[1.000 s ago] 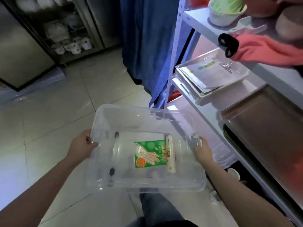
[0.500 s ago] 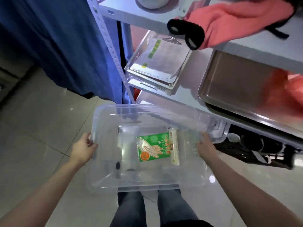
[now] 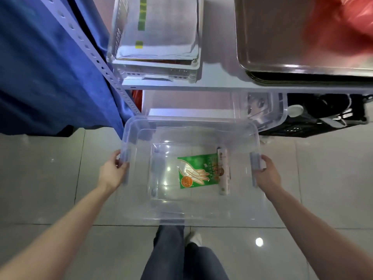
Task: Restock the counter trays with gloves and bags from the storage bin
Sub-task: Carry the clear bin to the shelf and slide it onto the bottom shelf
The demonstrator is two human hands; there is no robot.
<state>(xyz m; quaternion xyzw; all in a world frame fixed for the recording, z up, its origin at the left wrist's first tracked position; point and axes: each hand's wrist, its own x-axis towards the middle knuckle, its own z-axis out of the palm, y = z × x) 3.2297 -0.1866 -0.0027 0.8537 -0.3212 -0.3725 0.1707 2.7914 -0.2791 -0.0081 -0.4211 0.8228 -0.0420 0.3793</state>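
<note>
I carry a clear plastic storage bin (image 3: 189, 126) in front of me above the tiled floor. My left hand (image 3: 113, 172) grips its left rim and my right hand (image 3: 266, 174) grips its right rim. On the bin's bottom lies a green packet of gloves (image 3: 196, 171). A white roll of bags (image 3: 223, 171) lies against the packet's right edge. Straight ahead on the metal shelf sits a clear tray (image 3: 157, 65) holding flat packets with green labels.
A steel tray (image 3: 282, 65) sits on the shelf (image 3: 220, 83) at the right, under blurred red plastic (image 3: 343, 27). Another clear bin (image 3: 268, 112) and a black crate (image 3: 323, 120) stand below the shelf. A blue curtain (image 3: 46, 67) hangs left. My legs are below the bin.
I have turned and stepped up to the shelf with the bin held in both hands; the shelf and its trays now fill the top of the view. The grip is unchanged.
</note>
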